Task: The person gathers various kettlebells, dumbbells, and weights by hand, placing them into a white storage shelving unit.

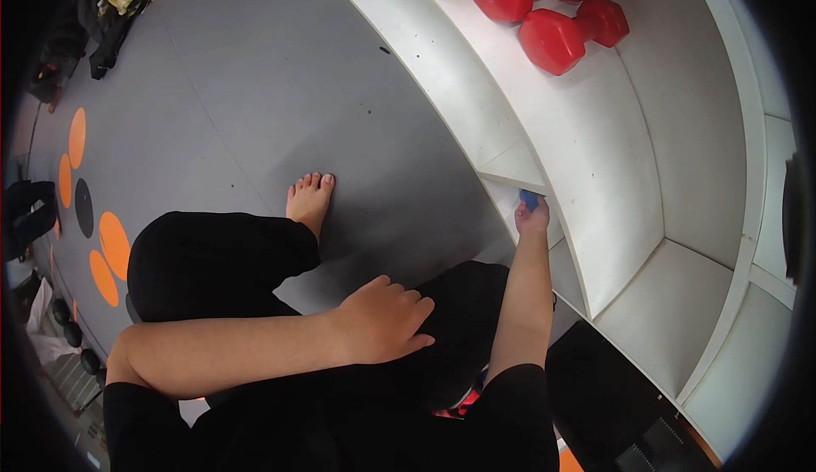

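Gripping a blue object (529,199), right hand (534,217) closed (left hand (382,319) flat on knee (463,298)).

The blue object (529,199) is small and plain blue, with a rounded edge. Only its far tip shows; the rest is hidden behind my right hand (533,217), whose fingers close around it. It sits at the front lip of a low compartment in the white shelf unit (595,175), to the right in the scene, tucked just under the slanted divider board. I cannot tell its full shape, or whether it rests on the compartment floor.
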`<state>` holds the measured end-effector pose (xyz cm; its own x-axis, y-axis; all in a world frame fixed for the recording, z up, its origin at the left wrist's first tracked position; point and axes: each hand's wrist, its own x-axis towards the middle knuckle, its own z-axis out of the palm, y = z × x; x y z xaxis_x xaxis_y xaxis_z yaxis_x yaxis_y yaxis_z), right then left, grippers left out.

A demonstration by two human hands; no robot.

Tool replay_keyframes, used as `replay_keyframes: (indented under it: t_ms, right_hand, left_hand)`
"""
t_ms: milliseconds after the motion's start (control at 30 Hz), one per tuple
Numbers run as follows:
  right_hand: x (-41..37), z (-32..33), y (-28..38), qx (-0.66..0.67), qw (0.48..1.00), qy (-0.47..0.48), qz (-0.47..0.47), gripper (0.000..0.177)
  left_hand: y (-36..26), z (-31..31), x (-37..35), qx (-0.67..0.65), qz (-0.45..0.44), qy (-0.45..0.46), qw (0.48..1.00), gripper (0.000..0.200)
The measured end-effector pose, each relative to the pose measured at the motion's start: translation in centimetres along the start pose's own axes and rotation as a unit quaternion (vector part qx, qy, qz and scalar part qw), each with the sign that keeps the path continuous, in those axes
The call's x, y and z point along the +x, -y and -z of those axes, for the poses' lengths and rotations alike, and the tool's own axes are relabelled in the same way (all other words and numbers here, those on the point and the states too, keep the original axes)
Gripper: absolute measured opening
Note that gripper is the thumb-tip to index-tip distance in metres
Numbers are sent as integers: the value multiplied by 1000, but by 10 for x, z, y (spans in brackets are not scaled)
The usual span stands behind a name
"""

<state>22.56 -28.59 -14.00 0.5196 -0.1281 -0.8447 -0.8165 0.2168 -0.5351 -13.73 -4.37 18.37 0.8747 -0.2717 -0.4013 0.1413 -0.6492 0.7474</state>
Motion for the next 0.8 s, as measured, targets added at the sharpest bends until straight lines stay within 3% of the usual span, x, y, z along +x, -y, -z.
replay_keyframes:
  t_ms: [67, 133, 233, 267, 333, 533, 667, 800]
  right_hand:
    - [-9, -7, 2, 12, 1000, -4, 20, 29]
    - [-18, -17, 5, -97, 987, -43, 124, 29]
    - [-16, -18, 1, -127, 979, -19, 155, 32]
    - [-14, -10, -1, -126, 980, -21, 156, 32]
    - [-14, 1, 0, -159, 975, 67, 136, 38]
    - [-24, 18, 5, -85, 995, 44, 11, 53]
    - [-26, 9, 5, -117, 993, 23, 22, 58]
    - [-13, 4, 3, -61, 997, 41, 31, 53]
  left_hand:
    - [0, 0, -2, -4, 5, -14, 1000, 42]
    - [-1, -1, -1, -11, 2, -15, 1000, 42]
    - [-1, -1, 2, -15, -6, -14, 1000, 41]
    - [-2, -1, 2, -16, -12, -14, 1000, 41]
    - [-3, 0, 3, -9, -15, -12, 1000, 41]
    - [-4, -4, 4, 7, -27, -19, 999, 40]
    - [-4, -5, 4, 16, -31, -30, 999, 39]
    - [-5, -7, 1, 24, -35, -33, 999, 39]
